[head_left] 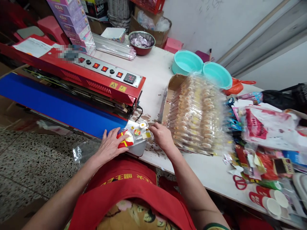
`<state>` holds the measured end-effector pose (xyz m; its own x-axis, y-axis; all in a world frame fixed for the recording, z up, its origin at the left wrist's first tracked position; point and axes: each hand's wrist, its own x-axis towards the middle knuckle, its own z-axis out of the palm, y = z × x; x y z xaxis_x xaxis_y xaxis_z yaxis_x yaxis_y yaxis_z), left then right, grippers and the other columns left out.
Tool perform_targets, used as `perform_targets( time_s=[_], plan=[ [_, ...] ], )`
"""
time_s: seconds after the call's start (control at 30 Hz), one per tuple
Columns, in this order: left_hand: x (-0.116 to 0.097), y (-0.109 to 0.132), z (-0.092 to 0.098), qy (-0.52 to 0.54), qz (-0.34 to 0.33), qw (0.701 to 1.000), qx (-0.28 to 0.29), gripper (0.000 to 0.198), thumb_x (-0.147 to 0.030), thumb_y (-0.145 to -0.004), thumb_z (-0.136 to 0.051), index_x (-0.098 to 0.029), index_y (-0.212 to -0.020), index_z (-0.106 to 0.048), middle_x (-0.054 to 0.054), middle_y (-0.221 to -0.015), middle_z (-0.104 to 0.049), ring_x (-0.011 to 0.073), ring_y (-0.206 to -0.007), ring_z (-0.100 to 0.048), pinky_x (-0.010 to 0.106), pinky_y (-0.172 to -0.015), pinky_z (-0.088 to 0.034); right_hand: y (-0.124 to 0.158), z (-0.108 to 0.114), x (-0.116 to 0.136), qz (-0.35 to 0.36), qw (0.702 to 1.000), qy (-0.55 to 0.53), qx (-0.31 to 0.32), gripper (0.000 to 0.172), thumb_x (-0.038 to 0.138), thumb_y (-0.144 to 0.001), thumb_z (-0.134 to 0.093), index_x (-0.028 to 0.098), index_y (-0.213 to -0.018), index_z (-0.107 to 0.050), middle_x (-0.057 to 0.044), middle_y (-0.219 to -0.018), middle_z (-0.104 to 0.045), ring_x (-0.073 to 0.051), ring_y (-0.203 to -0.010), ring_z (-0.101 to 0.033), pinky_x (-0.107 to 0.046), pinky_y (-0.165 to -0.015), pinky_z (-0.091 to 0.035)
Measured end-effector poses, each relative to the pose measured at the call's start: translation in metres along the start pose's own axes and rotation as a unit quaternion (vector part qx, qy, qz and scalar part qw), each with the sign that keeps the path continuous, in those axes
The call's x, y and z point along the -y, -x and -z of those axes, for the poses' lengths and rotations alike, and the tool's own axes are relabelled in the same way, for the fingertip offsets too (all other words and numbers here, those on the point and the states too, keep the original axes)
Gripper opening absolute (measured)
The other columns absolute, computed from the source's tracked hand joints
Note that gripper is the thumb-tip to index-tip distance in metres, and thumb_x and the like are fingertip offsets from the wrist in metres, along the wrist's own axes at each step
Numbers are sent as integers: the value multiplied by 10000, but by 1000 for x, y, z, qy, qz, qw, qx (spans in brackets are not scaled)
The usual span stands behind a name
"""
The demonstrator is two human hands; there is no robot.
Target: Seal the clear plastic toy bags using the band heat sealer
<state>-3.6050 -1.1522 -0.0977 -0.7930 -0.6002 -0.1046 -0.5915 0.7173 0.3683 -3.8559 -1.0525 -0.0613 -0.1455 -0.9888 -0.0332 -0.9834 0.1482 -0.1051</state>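
A clear plastic package (137, 132) lies near the table's front edge, at the end of the sealing machine's belt. Inside it show a red and yellow piece, a round sticker and small white and yellow parts. My left hand (109, 143) rests flat over its left side, fingers spread across the red and yellow piece. At the right side of the package, my right hand (161, 134) is closed in a pinch. Whatever sits between those fingertips is too small to make out. A transparent empty bag (86, 150) hangs off the edge beside my left wrist.
The red sealing machine (96, 75) with its blue belt (59, 103) fills the left. To the right stands a carton (169, 92) packed with clear-wrapped packages (196, 111). Behind are turquoise basins (187, 62) and a metal bowl (141, 44). Red scissors (240, 182) and paper cups (273, 207) lie right.
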Motion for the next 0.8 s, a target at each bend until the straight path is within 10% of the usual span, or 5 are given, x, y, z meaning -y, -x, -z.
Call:
perform_targets(
  time_s=[0.17,0.37,0.8],
  plan=[
    [-2,1,3,-15,5,1000,17,545,-530,-797,-642,-376,-1314,-566,143,-1469,-389,367,-1337,-372,680,-1093,-175,-8,-6,5,-10,999,-32,12,250,160,-928,-483,231,-1062,-682,-80,-1046,-670,-202,-889,-601,-284,-691,-417],
    [5,-6,16,43,-11,998,47,571,-509,-912,-469,-404,-1459,-349,87,-1533,-322,327,-1380,-329,649,-1101,-202,6,-24,3,-91,945,-290,-119,269,327,-899,-564,214,-1130,-644,-98,-1156,-616,-218,-1046,-603,-340,-852,-502],
    [-6,-58,48,-30,-153,977,142,129,-248,-818,-618,-251,-939,-663,64,-1394,-440,298,-1191,-420,422,-912,-399,18,-55,19,-169,903,-375,-122,558,395,-805,-673,183,-1304,-540,-149,-1246,-596,-290,-1121,-566,-451,-925,-485]
  ],
)
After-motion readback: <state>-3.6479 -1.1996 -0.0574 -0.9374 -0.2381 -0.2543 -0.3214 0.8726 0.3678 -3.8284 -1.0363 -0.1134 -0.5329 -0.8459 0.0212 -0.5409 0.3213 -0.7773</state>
